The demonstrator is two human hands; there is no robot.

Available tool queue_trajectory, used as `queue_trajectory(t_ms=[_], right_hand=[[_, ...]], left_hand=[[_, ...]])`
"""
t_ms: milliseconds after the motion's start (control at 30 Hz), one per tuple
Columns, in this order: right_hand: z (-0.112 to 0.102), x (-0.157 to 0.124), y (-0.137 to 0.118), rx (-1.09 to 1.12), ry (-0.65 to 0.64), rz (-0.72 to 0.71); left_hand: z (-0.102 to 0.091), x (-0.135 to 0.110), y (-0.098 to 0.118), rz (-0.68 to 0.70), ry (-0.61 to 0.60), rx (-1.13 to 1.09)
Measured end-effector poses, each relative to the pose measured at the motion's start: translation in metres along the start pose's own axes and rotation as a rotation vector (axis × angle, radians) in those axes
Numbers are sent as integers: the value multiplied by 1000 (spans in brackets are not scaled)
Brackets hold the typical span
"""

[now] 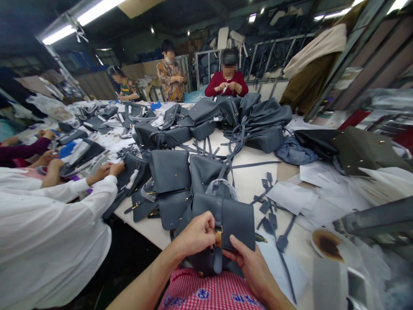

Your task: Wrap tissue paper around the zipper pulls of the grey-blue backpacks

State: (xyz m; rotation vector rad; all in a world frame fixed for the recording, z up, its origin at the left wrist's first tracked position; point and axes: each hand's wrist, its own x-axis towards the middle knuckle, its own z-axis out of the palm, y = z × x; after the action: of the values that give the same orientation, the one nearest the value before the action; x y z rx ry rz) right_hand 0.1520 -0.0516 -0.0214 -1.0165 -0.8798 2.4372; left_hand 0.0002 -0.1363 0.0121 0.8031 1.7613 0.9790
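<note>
A slate-grey leather handbag (234, 221) sits in front of me, held up off the white worktable. My left hand (193, 234) grips its flap and a vertical leather strap, with the fingers resting beside a brass buckle (218, 237). My right hand (248, 269) holds the bag's lower right edge, its thumb close to the same buckle. The buckle is partly covered by my fingers. The lower part of the bag is hidden behind my hands.
The white worktable (248, 185) holds several grey leather bags (170, 171), loose straps (267, 206) and paper sheets (290, 197). A co-worker's white sleeve (48, 232) fills the left foreground. A stained cup (327, 245) stands at the right. Other people (226, 82) work across the table.
</note>
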Motion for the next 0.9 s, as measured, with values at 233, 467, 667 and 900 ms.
queue_trajectory(t_ms=[233,467,667,900], right_hand=[[-2,1,0,-11,-40,4],[-5,1,1,-21,-28,5],[-5,3,2,-22,-15,19],[-4,2,0,12,-10,21]], left_hand=[[5,2,8,-47,42,-39],[4,5,10,-78,9,-75],[5,7,3,-70,23,-68],[7,-4,6,-12,76,8]])
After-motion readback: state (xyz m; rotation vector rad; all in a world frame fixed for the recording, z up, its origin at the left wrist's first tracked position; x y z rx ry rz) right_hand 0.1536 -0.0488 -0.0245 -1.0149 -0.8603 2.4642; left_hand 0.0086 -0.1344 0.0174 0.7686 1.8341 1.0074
